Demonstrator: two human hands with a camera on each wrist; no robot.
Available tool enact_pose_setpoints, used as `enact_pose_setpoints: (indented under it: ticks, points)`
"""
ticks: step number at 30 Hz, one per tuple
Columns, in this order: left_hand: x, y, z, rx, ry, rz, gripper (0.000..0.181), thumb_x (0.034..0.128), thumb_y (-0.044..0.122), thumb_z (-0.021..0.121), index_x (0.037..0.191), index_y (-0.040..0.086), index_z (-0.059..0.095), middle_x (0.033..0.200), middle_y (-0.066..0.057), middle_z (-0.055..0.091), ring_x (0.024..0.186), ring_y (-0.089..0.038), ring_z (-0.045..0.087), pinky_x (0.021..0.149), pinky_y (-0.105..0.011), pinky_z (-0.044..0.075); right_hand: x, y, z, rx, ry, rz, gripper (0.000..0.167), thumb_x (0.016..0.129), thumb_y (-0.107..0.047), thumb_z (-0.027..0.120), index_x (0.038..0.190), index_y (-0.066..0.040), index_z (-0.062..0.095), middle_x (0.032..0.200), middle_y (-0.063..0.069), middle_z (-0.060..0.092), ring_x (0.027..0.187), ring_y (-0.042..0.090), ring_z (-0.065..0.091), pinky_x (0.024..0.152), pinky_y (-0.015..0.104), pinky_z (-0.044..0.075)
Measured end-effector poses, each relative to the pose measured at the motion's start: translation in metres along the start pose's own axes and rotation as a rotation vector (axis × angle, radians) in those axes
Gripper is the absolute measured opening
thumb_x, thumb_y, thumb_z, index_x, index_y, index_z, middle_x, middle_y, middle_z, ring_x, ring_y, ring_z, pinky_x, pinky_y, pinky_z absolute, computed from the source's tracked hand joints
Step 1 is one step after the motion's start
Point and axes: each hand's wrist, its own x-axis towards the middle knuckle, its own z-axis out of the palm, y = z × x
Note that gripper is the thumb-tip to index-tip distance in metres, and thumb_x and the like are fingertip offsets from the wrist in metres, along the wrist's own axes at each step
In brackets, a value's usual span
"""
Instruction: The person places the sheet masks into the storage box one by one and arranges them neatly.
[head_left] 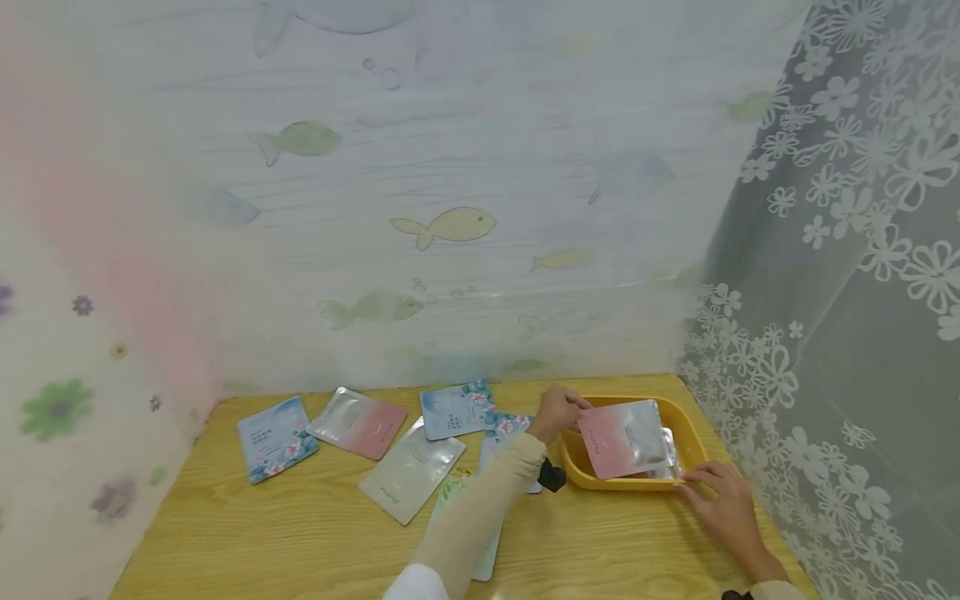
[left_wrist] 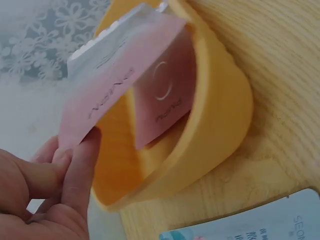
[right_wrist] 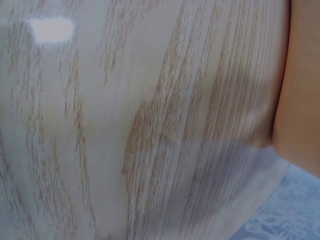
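Observation:
A pink and silver face mask sachet (head_left: pixel 622 437) is pinched by one corner in my left hand (head_left: pixel 558 412), tilted over a yellow plastic basket (head_left: pixel 693 429). In the left wrist view the thumb and fingers of that hand close on the pink end of the sachet (left_wrist: pixel 120 75). A second pink sachet (left_wrist: pixel 167 90) stands inside the basket beneath it. My right hand (head_left: pixel 723 508) grips the basket's rim at the near right corner with thumb and fingers. The right wrist view shows only tabletop and part of that hand or arm.
Several sachets lie left of the basket: a blue floral one (head_left: pixel 277 437), a pink and silver one (head_left: pixel 357 422), a grey-green one (head_left: pixel 412 471), another blue one (head_left: pixel 453 410). My left forearm partly covers a green one (head_left: pixel 487 554). Curtains stand behind the wooden table (head_left: pixel 300 542).

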Motion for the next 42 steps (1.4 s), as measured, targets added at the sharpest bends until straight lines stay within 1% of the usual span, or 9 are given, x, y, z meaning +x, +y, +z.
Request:
enact_pose_setpoints:
  ticks: [6, 11, 17, 22, 26, 31, 34, 37, 42]
  points:
    - [-0.002, -0.008, 0.009, 0.028, 0.118, 0.153, 0.007, 0.0824, -0.008, 0.067, 0.086, -0.008, 0.073, 0.082, -0.015, 0.068, 0.062, -0.02, 0.065, 0.053, -0.028, 0.057, 0.001, -0.003, 0.003, 0.003, -0.022, 0.027, 0.031, 0.046, 0.003, 0.089, 0.07, -0.005, 0.072, 0.074, 0.003, 0.06, 0.07, 0.014, 0.05, 0.064, 0.023, 0.041]
    - [-0.002, -0.009, 0.02, 0.091, 0.234, 0.151, 0.006, 0.0813, -0.006, 0.068, 0.082, -0.004, 0.074, 0.074, -0.007, 0.067, 0.059, -0.011, 0.059, 0.05, -0.019, 0.052, 0.002, -0.004, 0.005, -0.01, -0.039, 0.05, 0.03, 0.047, 0.003, 0.089, 0.071, -0.004, 0.073, 0.076, 0.004, 0.061, 0.072, 0.015, 0.05, 0.065, 0.022, 0.041]
    - [-0.006, -0.01, 0.031, 0.163, 0.254, 0.15, 0.016, 0.0784, -0.014, 0.062, 0.086, -0.006, 0.073, 0.083, -0.014, 0.069, 0.069, -0.015, 0.059, 0.058, -0.022, 0.054, 0.001, -0.003, 0.005, -0.012, -0.025, 0.037, 0.03, 0.046, 0.002, 0.088, 0.071, -0.005, 0.072, 0.076, 0.004, 0.061, 0.073, 0.014, 0.05, 0.065, 0.024, 0.041]
    - [-0.007, -0.015, 0.039, 0.201, 0.254, 0.206, 0.017, 0.0801, -0.013, 0.061, 0.087, -0.005, 0.074, 0.086, -0.014, 0.07, 0.076, -0.018, 0.064, 0.064, -0.023, 0.056, -0.003, -0.002, 0.003, -0.003, -0.005, 0.02, 0.03, 0.044, 0.003, 0.087, 0.069, -0.004, 0.072, 0.075, 0.006, 0.06, 0.073, 0.013, 0.049, 0.065, 0.026, 0.041]
    - [-0.006, -0.018, 0.04, 0.285, 0.211, 0.233, 0.017, 0.0806, -0.013, 0.06, 0.087, -0.005, 0.073, 0.082, -0.013, 0.069, 0.074, -0.018, 0.063, 0.061, -0.02, 0.053, -0.005, -0.002, 0.002, 0.005, -0.002, 0.024, 0.03, 0.044, 0.003, 0.087, 0.069, -0.003, 0.072, 0.075, 0.007, 0.061, 0.074, 0.012, 0.049, 0.066, 0.026, 0.04]
    - [-0.003, -0.018, 0.039, 0.329, 0.061, 0.193, 0.033, 0.0807, -0.017, 0.053, 0.106, -0.004, 0.07, 0.101, -0.014, 0.069, 0.093, -0.021, 0.064, 0.059, -0.017, 0.049, -0.005, -0.002, 0.002, 0.004, -0.008, 0.041, 0.03, 0.045, 0.003, 0.088, 0.069, -0.005, 0.071, 0.076, 0.006, 0.061, 0.073, 0.011, 0.05, 0.067, 0.024, 0.04]
    - [-0.002, -0.015, 0.039, 0.273, 0.001, 0.125, 0.037, 0.0817, -0.015, 0.052, 0.112, 0.0, 0.068, 0.11, -0.011, 0.067, 0.102, -0.019, 0.062, 0.063, -0.017, 0.051, -0.003, 0.0, 0.002, -0.003, -0.02, 0.058, 0.03, 0.046, 0.002, 0.089, 0.069, -0.005, 0.071, 0.076, 0.005, 0.061, 0.074, 0.009, 0.049, 0.067, 0.021, 0.041]
    - [-0.002, -0.012, 0.038, 0.215, -0.013, 0.092, 0.033, 0.0826, -0.011, 0.054, 0.108, 0.002, 0.07, 0.104, -0.007, 0.067, 0.093, -0.014, 0.06, 0.068, -0.019, 0.052, -0.002, 0.001, 0.001, 0.004, -0.02, 0.062, 0.03, 0.045, 0.003, 0.089, 0.069, -0.005, 0.071, 0.076, 0.005, 0.061, 0.075, 0.008, 0.049, 0.068, 0.02, 0.041]
    - [-0.007, -0.01, 0.025, 0.158, -0.042, 0.179, 0.021, 0.0862, -0.003, 0.058, 0.1, 0.004, 0.071, 0.095, -0.002, 0.066, 0.082, -0.009, 0.058, 0.07, -0.019, 0.052, -0.002, -0.001, 0.0, 0.0, -0.026, 0.074, 0.03, 0.046, 0.003, 0.088, 0.069, -0.004, 0.071, 0.077, 0.006, 0.061, 0.075, 0.008, 0.049, 0.068, 0.02, 0.041]
